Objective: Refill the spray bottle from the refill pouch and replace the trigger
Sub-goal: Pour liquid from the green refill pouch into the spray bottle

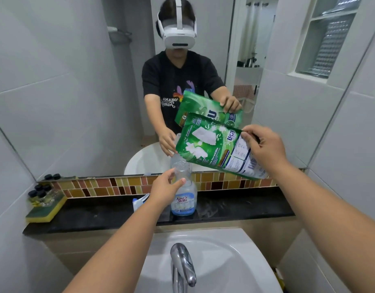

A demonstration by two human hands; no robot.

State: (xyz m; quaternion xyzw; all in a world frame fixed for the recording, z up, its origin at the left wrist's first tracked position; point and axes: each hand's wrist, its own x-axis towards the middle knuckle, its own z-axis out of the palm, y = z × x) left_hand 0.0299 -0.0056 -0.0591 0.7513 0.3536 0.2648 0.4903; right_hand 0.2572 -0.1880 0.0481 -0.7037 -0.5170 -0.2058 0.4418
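Observation:
A clear spray bottle (pixel 185 199) with a blue-and-white label stands on the black stone ledge (pixel 245 208), its threaded neck bare and uncapped. My left hand (pixel 166 187) grips the bottle's shoulder just under the neck. My right hand (pixel 264 148) holds a green refill pouch (pixel 211 149) by its bottom end, tilted so its lower left corner hangs right above the bottle's mouth. The blue-and-white trigger head (pixel 140 203) lies on the ledge left of the bottle, partly hidden by my left forearm.
A yellow-green sponge (pixel 46 210) with several small black-capped bottles (pixel 39 194) sits at the ledge's left end. Below the ledge are a white sink (pixel 235 250) and chrome tap (pixel 182 267). A mirror behind reflects a person, the pouch and the bottle.

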